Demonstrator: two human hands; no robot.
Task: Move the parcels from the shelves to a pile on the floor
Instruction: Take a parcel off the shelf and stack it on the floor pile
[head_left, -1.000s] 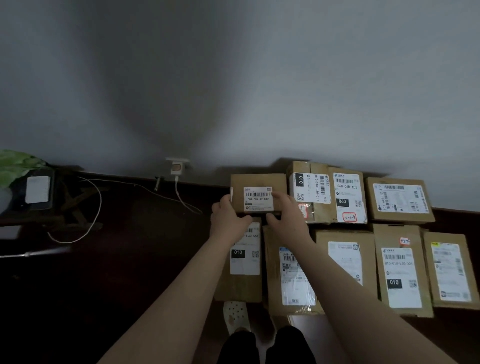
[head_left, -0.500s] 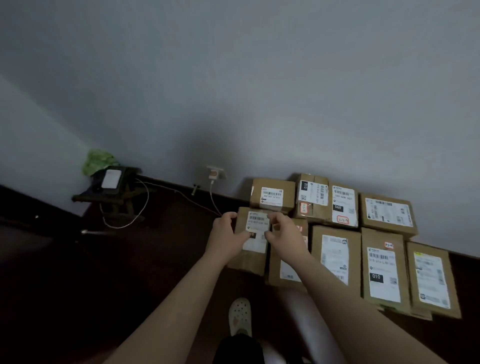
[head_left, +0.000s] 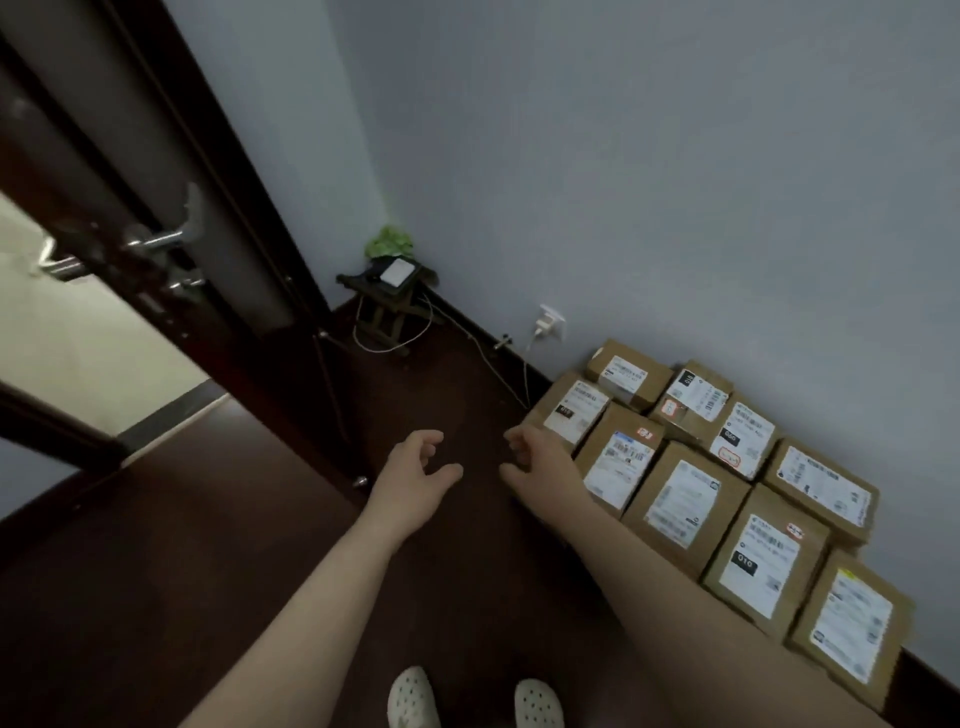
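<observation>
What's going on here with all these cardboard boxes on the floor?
A person is standing over a group of labelled cardboard parcels laid on the dark floor against the wall. Neither hand holds anything, and the fingers are loosely curled. The left hand is over bare floor, and the right hand is close to the end parcel nearest the door, which is open on the left.

One head-worn view — tilted, looking down over the floor toward the wall.
</observation>
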